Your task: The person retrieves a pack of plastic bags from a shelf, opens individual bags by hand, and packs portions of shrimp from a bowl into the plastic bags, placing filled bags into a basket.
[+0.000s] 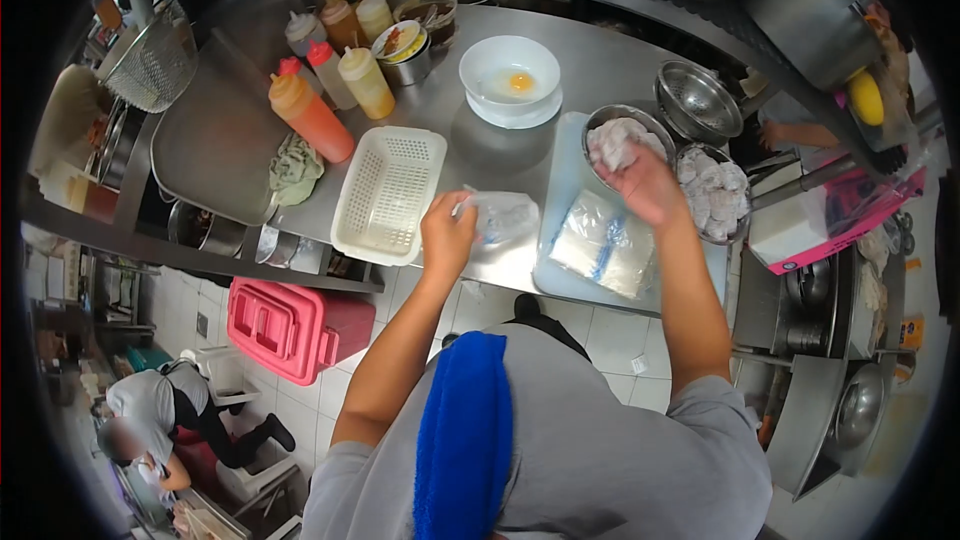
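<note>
Left hand [448,232]: pinched on clear bag [508,217], right of basket [385,202] | right hand [650,185]: loosely bent at white food [610,144] in bowl [660,128]; from here can't tell its grip | packet [603,245]: near, on board [568,145]

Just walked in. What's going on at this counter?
A person's left hand holds a clear plastic bag above the counter. The right hand is at a metal bowl of whitish food; whether the fingers grip any is unclear. Plastic-wrapped packets lie on the pale cutting board below that bowl in view. A white basket sits left of the bag, and a white bowl holding a raw egg stands farther back.
</note>
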`<state>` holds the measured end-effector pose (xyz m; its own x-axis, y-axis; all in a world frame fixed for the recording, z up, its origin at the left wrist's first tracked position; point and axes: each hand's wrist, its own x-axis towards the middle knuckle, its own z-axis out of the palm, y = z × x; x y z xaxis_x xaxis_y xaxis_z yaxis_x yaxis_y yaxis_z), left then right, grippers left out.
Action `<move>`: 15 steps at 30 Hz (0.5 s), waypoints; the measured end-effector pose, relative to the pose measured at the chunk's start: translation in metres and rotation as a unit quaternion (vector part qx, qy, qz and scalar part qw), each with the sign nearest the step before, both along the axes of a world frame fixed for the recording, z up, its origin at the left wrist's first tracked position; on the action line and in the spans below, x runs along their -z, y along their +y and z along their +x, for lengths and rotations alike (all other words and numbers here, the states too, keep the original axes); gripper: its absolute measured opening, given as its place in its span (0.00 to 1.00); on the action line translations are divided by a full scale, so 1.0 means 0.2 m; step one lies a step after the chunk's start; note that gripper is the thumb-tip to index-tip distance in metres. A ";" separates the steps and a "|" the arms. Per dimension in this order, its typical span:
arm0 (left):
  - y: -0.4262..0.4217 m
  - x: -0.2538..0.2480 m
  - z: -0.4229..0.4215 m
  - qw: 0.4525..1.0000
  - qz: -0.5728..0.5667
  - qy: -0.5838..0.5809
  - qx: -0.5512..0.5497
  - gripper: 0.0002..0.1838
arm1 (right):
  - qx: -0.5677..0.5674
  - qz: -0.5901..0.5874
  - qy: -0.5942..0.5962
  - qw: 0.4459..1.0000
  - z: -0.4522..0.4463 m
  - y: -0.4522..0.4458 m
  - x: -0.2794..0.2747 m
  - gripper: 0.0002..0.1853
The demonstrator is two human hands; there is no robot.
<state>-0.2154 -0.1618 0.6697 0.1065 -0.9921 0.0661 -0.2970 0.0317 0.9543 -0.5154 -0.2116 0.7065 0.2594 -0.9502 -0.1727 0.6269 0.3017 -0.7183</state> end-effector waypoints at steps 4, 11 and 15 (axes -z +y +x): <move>-0.10 0.15 -0.02 0.998 -0.048 -0.045 -0.023 0.10 | -0.102 0.046 -0.008 0.994 0.36 0.19 0.07 0.19; -0.04 0.11 -0.07 0.976 -0.159 -0.150 0.006 0.11 | -0.182 0.114 0.118 0.970 0.68 0.24 0.29 0.14; 0.07 0.07 -0.07 0.957 -0.171 -0.229 0.043 0.13 | -0.173 0.125 0.072 0.974 0.70 0.20 0.43 0.14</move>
<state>-0.2290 -0.1485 0.6559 -0.0913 -0.9081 0.4088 -0.6636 0.3616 0.6549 -0.3757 -0.1718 0.6203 0.5127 -0.7342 -0.4451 0.3556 0.6535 -0.6682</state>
